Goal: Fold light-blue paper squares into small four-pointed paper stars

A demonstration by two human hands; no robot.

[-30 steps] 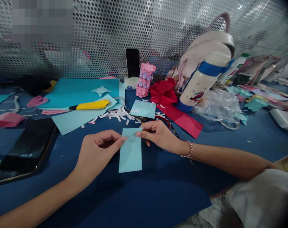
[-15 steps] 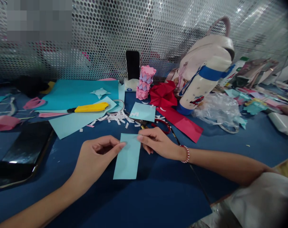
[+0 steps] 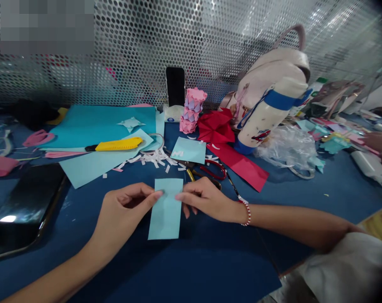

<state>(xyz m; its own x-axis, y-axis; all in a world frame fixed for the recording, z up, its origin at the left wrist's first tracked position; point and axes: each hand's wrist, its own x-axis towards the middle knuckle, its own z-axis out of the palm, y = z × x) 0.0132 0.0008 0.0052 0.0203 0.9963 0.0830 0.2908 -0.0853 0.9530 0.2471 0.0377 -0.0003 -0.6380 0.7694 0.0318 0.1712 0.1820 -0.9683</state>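
One blue counter [image 3: 304, 198] carries it all: white bag [image 3: 273, 80] back right, teal sheet [image 3: 93, 122] back left, dark phone [image 3: 23, 206] at the left edge. Front centre, left hand [image 3: 121, 214] and right hand [image 3: 206, 198] meet on a pale blue slip [image 3: 165, 210], fingers of each pinched narrow on its upper side edges, left and right; slip lies long-way, lower end on the counter, upper end lifted or flat, cannot tell. Smaller: yellow knife [image 3: 118, 144] on the sheet, white scraps [image 3: 155, 158] just behind the slip.
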